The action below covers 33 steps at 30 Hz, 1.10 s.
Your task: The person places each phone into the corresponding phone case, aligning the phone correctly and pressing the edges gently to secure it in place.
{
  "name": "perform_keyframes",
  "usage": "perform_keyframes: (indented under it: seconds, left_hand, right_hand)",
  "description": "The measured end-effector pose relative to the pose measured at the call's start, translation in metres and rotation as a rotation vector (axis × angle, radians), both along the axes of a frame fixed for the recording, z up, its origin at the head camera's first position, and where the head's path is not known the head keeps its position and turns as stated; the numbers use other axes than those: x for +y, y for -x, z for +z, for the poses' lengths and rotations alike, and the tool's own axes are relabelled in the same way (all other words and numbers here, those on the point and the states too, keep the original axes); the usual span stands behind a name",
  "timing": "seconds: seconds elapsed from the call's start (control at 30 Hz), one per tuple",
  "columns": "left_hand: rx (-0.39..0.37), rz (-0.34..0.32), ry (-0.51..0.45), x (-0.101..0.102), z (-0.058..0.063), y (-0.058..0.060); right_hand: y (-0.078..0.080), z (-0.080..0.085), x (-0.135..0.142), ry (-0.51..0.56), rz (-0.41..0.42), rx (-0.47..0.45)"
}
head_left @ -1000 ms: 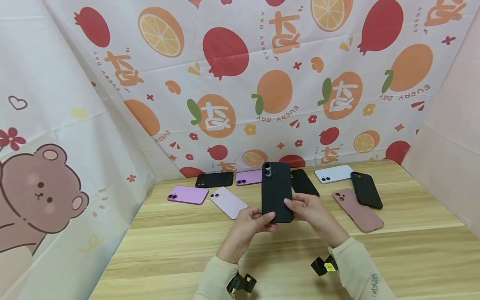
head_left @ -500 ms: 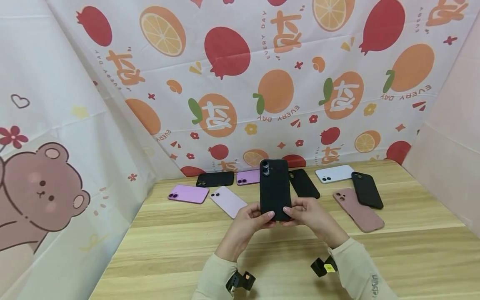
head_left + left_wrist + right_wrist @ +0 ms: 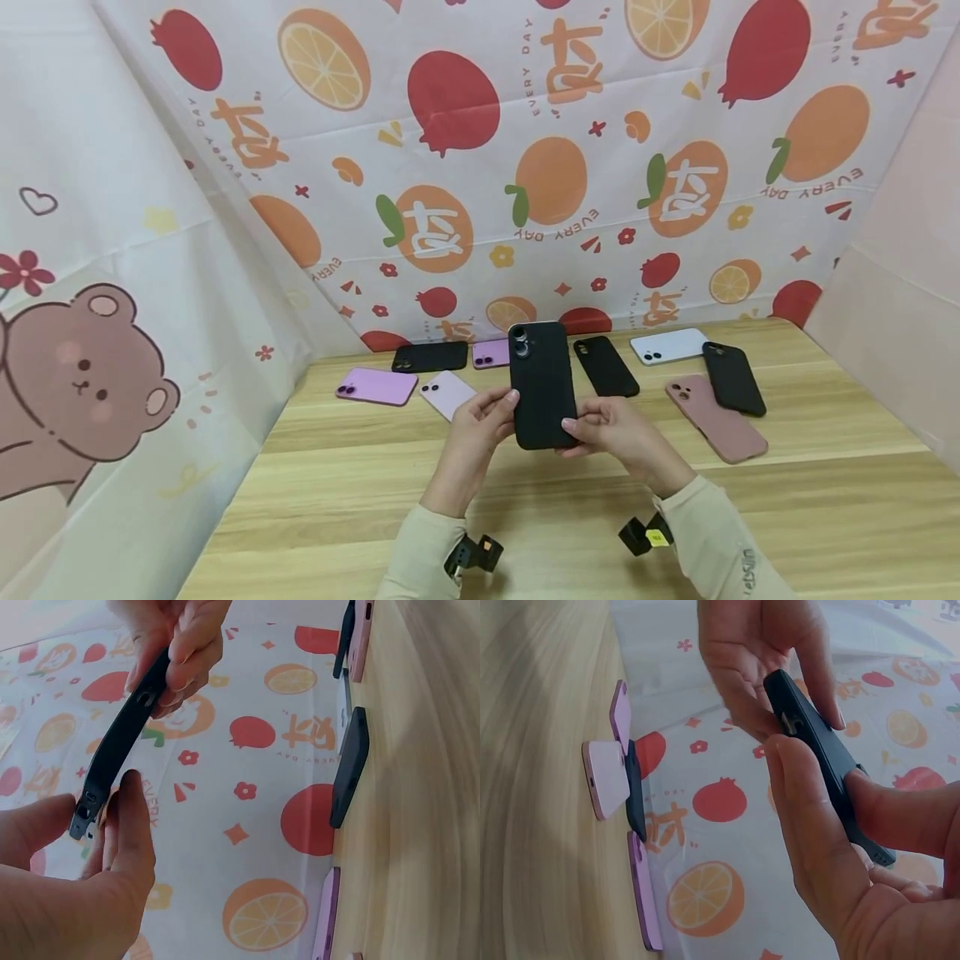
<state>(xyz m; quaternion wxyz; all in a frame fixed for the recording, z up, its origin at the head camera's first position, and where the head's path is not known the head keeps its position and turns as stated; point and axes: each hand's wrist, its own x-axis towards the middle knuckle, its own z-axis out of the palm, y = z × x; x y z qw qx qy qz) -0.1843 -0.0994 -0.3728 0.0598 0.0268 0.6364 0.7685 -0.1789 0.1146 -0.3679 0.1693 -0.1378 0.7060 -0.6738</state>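
A phone in a black case (image 3: 542, 383) is held up over the table, its back with two camera lenses towards the head camera. My left hand (image 3: 480, 423) grips its left edge, thumb on the back. My right hand (image 3: 611, 429) pinches the lower right corner, thumb also on the back. From the left wrist, the cased phone (image 3: 120, 742) shows edge-on and looks slightly bowed. In the right wrist view, cutouts appear along the edge of the case (image 3: 817, 735). The side facing away from the head camera is hidden there.
Around the back of the wooden table (image 3: 337, 500) lie purple phones (image 3: 377, 387), a pale pink phone (image 3: 447, 393), black ones (image 3: 606, 367) and a white phone (image 3: 667, 346). At right, a black case (image 3: 733, 379) overlaps a dusty-pink one (image 3: 716, 421). A fruit-print cloth (image 3: 480, 208) hangs behind.
The cased phone has shifted slightly left and tilted a little. My left hand has slid from its lower left corner up its left edge. My right hand stays near the lower right corner.
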Motion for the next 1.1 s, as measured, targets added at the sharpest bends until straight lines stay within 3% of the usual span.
perform_keyframes:
  seconds: [0.37,0.57,0.73,0.83,1.1]
  left_hand:
    - [0.040,0.084,-0.063,0.004,0.000,-0.001]
    - [0.020,0.090,-0.108,0.006,-0.001,-0.001]
    - [0.009,0.082,-0.097,0.006,-0.003,-0.002]
    - [0.014,0.050,-0.077,0.008,-0.004,-0.002]
    - [0.019,-0.054,-0.041,0.012,-0.003,-0.005]
  right_hand:
    - [0.000,-0.003,-0.001,0.003,0.044,0.026]
    - [0.002,0.000,0.002,-0.093,0.057,0.040]
    - [0.004,0.003,0.002,-0.106,-0.085,0.031]
    - [0.006,0.004,0.002,-0.054,-0.192,0.031]
    - [0.004,0.003,-0.001,0.031,-0.375,0.033]
